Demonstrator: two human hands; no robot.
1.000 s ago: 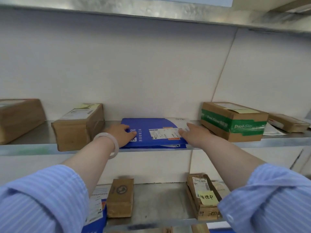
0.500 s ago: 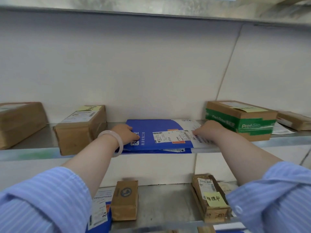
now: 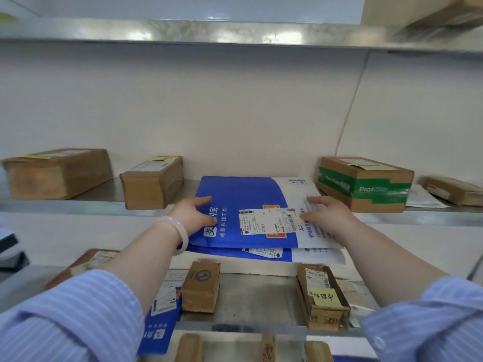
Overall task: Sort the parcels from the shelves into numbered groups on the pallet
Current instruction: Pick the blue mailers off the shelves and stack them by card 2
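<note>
My left hand (image 3: 192, 218) curls on the left edge of the top blue mailer (image 3: 251, 194), with any grip underneath hidden, and my right hand (image 3: 329, 215) presses flat-fingered on its white end; since both mailers overhang the middle shelf (image 3: 78, 205), the unheld lower mailer (image 3: 261, 253) may slide off.

Two blue-and-white mailers (image 3: 248, 202) lying stacked on the middle shelf (image 3: 78, 205), four brown cardboard boxes (image 3: 151, 186) sitting alongside, one wearing green tape (image 3: 376, 189), two hands lying on top — left hand (image 3: 194, 218), right hand (image 3: 326, 218) — one pale bracelet (image 3: 183, 231) circling a wrist.
</note>
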